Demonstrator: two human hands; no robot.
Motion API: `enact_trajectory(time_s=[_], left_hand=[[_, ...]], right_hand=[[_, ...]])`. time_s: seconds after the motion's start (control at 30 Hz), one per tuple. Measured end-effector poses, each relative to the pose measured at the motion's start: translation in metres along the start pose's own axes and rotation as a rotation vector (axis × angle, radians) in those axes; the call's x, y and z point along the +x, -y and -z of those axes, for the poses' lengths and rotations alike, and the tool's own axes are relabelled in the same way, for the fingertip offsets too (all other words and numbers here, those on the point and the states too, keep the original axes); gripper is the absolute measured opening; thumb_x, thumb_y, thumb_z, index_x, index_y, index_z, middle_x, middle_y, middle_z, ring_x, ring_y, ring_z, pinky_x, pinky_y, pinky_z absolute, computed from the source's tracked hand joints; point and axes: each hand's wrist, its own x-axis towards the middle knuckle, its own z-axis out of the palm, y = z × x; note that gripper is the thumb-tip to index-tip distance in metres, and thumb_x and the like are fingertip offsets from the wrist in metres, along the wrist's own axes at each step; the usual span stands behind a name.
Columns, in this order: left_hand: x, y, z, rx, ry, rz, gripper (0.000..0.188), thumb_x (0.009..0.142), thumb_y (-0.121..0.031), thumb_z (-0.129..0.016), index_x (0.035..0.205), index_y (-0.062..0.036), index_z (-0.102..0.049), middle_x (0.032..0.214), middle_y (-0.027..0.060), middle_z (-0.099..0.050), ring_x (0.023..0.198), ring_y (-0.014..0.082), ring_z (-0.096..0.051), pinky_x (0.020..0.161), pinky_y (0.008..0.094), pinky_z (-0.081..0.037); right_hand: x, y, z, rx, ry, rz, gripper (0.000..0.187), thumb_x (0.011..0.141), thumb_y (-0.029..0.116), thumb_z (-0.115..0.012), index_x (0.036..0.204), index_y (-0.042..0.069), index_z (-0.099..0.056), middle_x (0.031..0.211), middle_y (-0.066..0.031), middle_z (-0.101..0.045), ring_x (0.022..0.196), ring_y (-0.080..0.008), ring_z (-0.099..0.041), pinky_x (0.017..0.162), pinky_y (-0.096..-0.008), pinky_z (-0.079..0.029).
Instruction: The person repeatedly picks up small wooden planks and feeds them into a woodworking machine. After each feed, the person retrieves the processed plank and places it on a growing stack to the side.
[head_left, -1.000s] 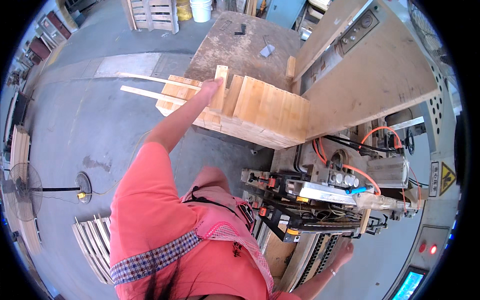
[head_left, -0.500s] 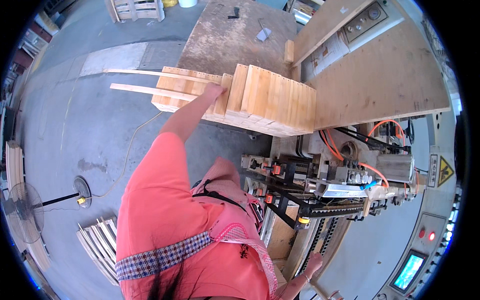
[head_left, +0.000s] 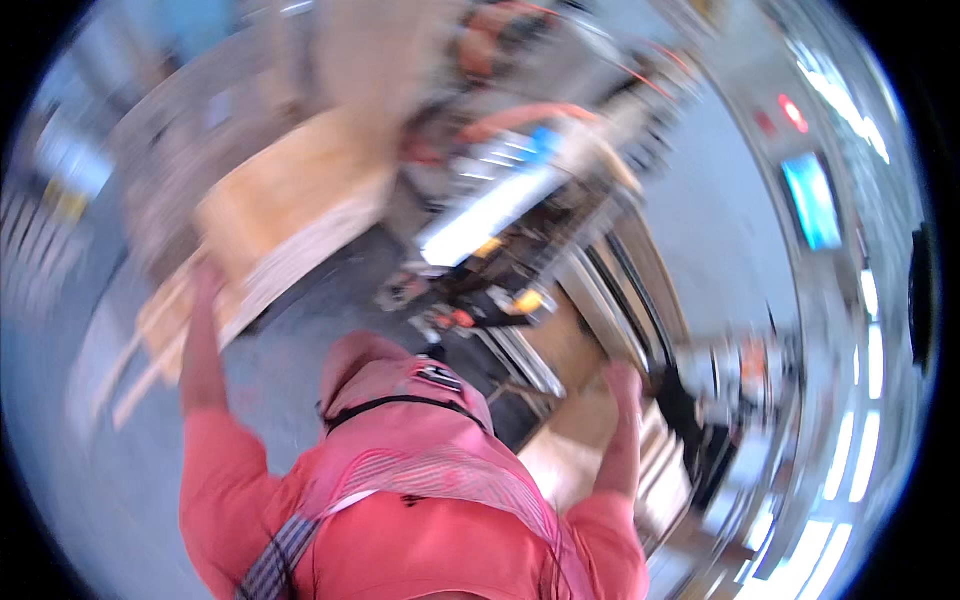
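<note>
Apron (head_left: 430, 475): pink, lying over my coral shirt (head_left: 420, 550), with a black cord (head_left: 400, 403) across the front
Right grip (head_left: 622, 382): out to my right, beside the lower end of the long rails (head_left: 600, 300); the fingers are too blurred for me to tell whether I hold anything or how wide they stand
Pale slats (head_left: 665, 470): just outside my right forearm, lying side by side
Left grip (head_left: 208, 277): at the end of my stretched left arm, over the wood stack where its taller part meets its lower part; blur hides my fingertips, so I cannot tell if they are closed on a block
Wood stack (head_left: 290, 190): ahead and to my left, light-coloured, its blocks smeared together, set at the near edge of the table (head_left: 170, 160)
Thin strips (head_left: 140, 393): two of them, jutting past the left end of the stack
Machine (head_left: 490, 215): ahead of me, right of the stack, with a bright metal bar, yellow parts and orange hoses (head_left: 530, 118)
Upright board (head_left: 375, 60): behind the stack
Screen (head_left: 811, 200): glowing blue, far off to my right, near a red light (head_left: 793, 113)
</note>
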Motion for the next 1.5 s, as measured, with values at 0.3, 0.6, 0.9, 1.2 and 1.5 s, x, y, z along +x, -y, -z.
enact_trajectory(time_s=[0.3, 0.6, 0.9, 1.2, 1.5], left_hand=[[-0.001, -0.076, -0.030, -0.264, -0.368, 0.427, 0.033, 0.083, -0.017, -0.047, 0.114, -0.0064, -0.046, 0.103, 0.0133, -0.054, 0.085, 0.0246, -0.057, 0.065, 0.0356, -0.049], [-0.163, -0.142, -0.077, 0.479, -0.556, -0.128, 0.021, 0.080, -0.003, -0.056, 0.099, 0.0034, -0.053, 0.093, 0.0160, -0.057, 0.088, 0.0252, -0.056, 0.077, 0.0312, -0.046], [-0.250, -0.116, -0.180, 0.060, -0.116, 0.376, 0.039, 0.071, 0.002, -0.049, 0.109, -0.0061, -0.049, 0.098, 0.0041, -0.055, 0.082, 0.0149, -0.050, 0.067, 0.0286, -0.042], [-0.238, -0.115, -0.221, -0.002, 0.059, 0.325, 0.043, 0.072, -0.001, -0.052, 0.114, -0.0057, -0.046, 0.095, 0.0043, -0.058, 0.065, 0.0105, -0.050, 0.046, 0.0227, -0.040], [-0.234, -0.109, -0.226, -0.032, 0.170, 0.431, 0.043, 0.072, -0.001, -0.053, 0.114, -0.0054, -0.046, 0.104, 0.0054, -0.054, 0.078, 0.0134, -0.051, 0.057, 0.0245, -0.041]], right_hand=[[-0.122, 0.026, 0.036, 0.384, -0.247, -0.548, 0.026, 0.071, 0.032, -0.064, 0.087, 0.012, -0.066, 0.083, -0.0132, -0.065, 0.083, -0.0317, -0.061, 0.074, -0.0402, -0.048], [-0.198, -0.026, 0.034, 0.198, -0.416, -1.118, 0.022, 0.073, 0.023, -0.058, 0.083, 0.005, -0.066, 0.083, -0.0177, -0.064, 0.080, -0.0332, -0.062, 0.071, -0.0414, -0.049], [-0.204, -0.032, 0.035, 0.131, -0.127, -1.291, 0.029, 0.072, 0.025, -0.057, 0.087, 0.002, -0.066, 0.094, -0.0179, -0.064, 0.089, -0.0327, -0.062, 0.076, -0.0398, -0.050], [-0.213, -0.033, 0.028, 0.172, -0.203, -1.331, 0.038, 0.071, 0.030, -0.056, 0.086, -0.003, -0.065, 0.093, -0.0243, -0.062, 0.091, -0.0354, -0.060, 0.078, -0.0419, -0.048], [-0.270, 0.005, -0.028, 1.114, -0.744, -1.753, 0.060, 0.072, 0.049, -0.067, 0.107, 0.001, -0.056, 0.097, -0.0208, -0.061, 0.089, -0.0278, -0.060, 0.064, -0.0343, -0.048]])
